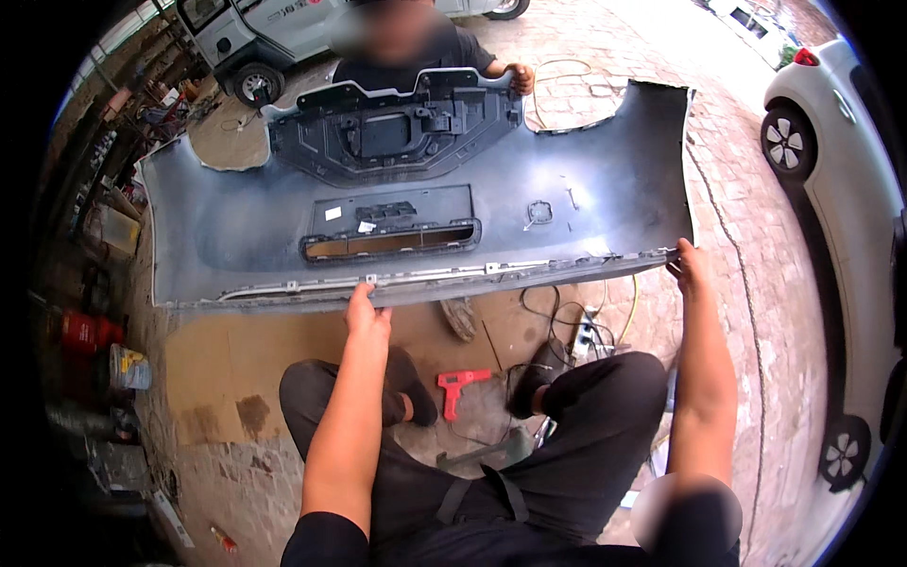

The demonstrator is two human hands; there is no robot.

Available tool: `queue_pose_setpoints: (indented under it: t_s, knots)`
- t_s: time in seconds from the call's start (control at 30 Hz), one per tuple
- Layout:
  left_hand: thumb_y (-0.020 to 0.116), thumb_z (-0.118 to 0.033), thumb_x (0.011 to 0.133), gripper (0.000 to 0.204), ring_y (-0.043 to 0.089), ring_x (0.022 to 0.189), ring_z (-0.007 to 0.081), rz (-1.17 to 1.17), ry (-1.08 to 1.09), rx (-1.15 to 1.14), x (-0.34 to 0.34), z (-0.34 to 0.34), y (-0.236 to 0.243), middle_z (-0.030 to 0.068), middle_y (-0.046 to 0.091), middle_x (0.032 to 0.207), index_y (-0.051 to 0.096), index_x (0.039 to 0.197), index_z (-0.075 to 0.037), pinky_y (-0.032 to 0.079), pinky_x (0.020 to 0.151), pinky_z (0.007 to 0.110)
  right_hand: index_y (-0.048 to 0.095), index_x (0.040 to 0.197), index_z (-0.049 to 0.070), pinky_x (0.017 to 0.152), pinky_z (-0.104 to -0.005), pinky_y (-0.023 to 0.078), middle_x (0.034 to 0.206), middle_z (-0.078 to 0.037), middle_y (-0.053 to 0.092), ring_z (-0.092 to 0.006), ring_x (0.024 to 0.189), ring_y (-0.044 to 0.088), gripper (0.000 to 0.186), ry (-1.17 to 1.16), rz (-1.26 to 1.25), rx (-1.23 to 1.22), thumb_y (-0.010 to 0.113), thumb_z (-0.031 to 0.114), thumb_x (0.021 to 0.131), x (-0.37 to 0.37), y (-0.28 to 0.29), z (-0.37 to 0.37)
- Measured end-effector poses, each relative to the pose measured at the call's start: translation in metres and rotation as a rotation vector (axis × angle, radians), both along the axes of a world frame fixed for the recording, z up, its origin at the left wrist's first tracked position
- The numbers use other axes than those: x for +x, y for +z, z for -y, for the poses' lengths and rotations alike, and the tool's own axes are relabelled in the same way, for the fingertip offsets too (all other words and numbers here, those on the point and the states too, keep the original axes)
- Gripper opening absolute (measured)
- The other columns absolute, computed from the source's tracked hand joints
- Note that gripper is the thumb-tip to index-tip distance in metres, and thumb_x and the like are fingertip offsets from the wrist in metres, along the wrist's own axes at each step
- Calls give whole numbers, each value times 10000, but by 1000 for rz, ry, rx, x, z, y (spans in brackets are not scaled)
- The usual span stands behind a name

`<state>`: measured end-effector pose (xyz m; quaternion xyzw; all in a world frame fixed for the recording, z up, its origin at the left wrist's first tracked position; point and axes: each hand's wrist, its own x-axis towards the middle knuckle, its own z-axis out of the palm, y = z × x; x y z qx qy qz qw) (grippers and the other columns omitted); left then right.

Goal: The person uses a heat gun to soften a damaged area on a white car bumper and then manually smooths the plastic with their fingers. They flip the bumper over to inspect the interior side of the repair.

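Note:
A large dark car bumper (pixel 255 222) is held up across the view, its inner side facing me. My left hand (pixel 367 314) grips its near edge left of the middle, thumb on top and fingers underneath. At the near right corner my right hand (pixel 692 265) is closed round the edge. A black ribbed bracket panel (pixel 378 132) sits along the bumper's far side, and a long slot opening (pixel 397 244) lies nearer to me. Across the bumper, a co-worker's hand (pixel 521 78) holds the far edge.
Between my feet lies a red heat-gun-shaped tool (pixel 461 389) beside a cardboard sheet (pixel 227 369). A white power strip (pixel 584 333) with tangled cables rests near my right foot. A white car (pixel 850 161) stands at right, another vehicle (pixel 260 42) behind. Cluttered shelves (pixel 104 161) line the left.

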<state>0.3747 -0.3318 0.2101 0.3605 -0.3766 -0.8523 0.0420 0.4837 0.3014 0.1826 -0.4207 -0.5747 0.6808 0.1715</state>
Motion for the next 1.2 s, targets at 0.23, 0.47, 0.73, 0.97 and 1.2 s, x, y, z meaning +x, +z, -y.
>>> queue_pose_setpoints:
  t_s: [0.23,0.47,0.73,0.97,1.2]
  knots:
    - [653,-213,849,461,635,1158,291,73,46,-149,-32,74,-23,88,634,1291,625,1294,-94,549,964,537,615,1162,11,664,-367,544,940,-61,647,-165,794,611,301,65,-84,86,580,64,868,53,38,111]
    - [662,-152,867,465,661,1139,295,278,233,-378,-59,79,-52,166,653,1312,631,1270,76,536,998,505,483,1299,-12,637,-300,481,963,-84,616,-150,746,576,460,-94,-50,71,579,-3,849,110,-25,200]
    - [677,-200,920,557,673,1133,336,312,131,-507,-78,121,-97,183,641,1370,574,1390,81,555,984,557,484,1318,28,826,-311,510,1118,-82,617,-159,927,603,461,-97,-216,-222,660,-26,895,136,-32,257]
    - [706,-262,928,713,586,1301,434,470,-93,-792,-47,67,-71,259,536,1504,459,1452,154,479,1122,509,558,1287,-15,925,-343,518,1146,-89,660,-193,1003,642,409,-75,-52,-220,660,-8,892,136,-14,234]
    - [694,-170,929,592,432,1461,390,-632,-611,-1434,37,-61,15,210,499,1543,527,1468,9,305,1241,486,583,1268,30,863,-335,505,1110,-62,666,-179,967,627,379,-46,38,-184,702,99,914,124,2,229]
